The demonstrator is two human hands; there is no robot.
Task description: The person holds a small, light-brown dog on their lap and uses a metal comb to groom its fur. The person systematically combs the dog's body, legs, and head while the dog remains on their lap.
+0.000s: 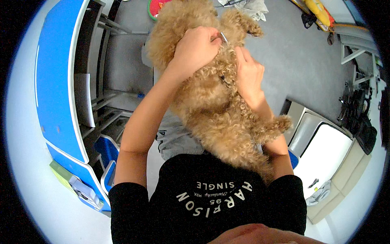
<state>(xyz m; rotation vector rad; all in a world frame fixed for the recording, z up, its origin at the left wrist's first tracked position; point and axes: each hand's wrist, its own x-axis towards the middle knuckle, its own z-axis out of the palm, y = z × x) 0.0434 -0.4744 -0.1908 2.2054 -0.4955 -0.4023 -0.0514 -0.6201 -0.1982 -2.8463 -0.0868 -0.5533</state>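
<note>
A curly, light-brown poodle-like dog (210, 91) lies stretched along my lap, its fluffy rear against my black T-shirt (231, 210). My left hand (199, 45) is closed around a slim metal tool (224, 37). Only a short silvery end shows past the fingers, so its kind is unclear. That end is close to the dog's fur. On the dog's other side, my right hand (249, 68) has its fingers curled into the curly fur, the fingertips partly hidden. One leg of the dog (277, 125) lies across my right forearm.
A blue-topped table (59, 76) with a dark frame stands at left. To the right are a white-lidded box (326, 155), a beige cushioned seat (350, 180) and a black bag (365, 137). A yellow toy-like object (318, 12) and grey cloth (254, 9) lie ahead on the grey floor (292, 67).
</note>
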